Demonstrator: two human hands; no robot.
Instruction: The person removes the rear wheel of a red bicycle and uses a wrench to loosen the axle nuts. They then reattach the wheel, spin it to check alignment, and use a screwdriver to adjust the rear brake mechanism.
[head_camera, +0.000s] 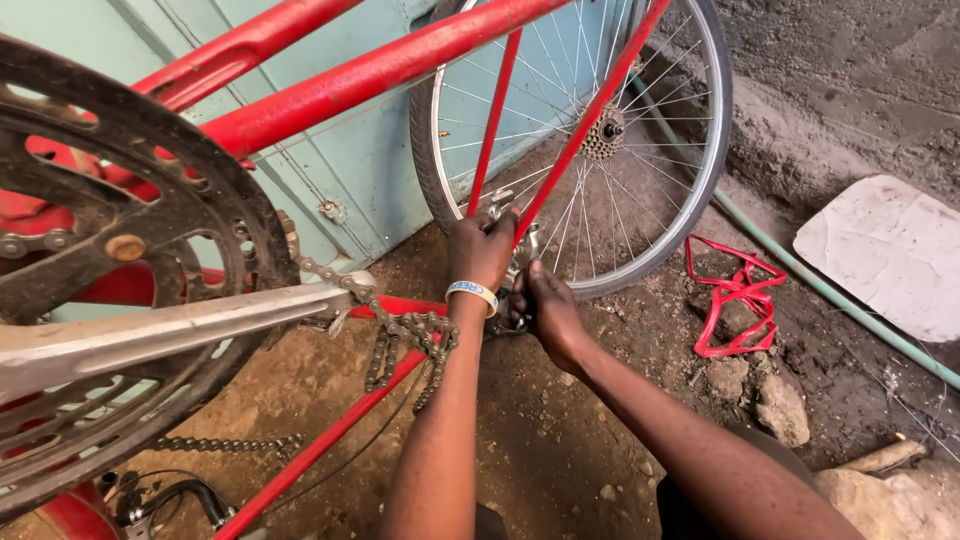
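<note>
A red bicycle frame (380, 70) stands upside down in front of me. My left hand (481, 250), with a pale wristband, grips a thin red frame stay (560, 150) where it meets a metal part low down. My right hand (545, 310) is closed on a dark metal part just below and beside the left hand; what it holds is partly hidden. A greasy chain (405, 340) hangs slack across a lower red tube by my left wrist. The large toothed chainring (130, 250) and silver crank arm (170, 330) fill the left foreground.
The rear wheel (590, 140) with its sprocket leans against a pale blue wall (350, 170). On the dirt floor lie a red strap (735, 300), a green hose (830, 290), several stones (780, 405) and a white slab (890, 250).
</note>
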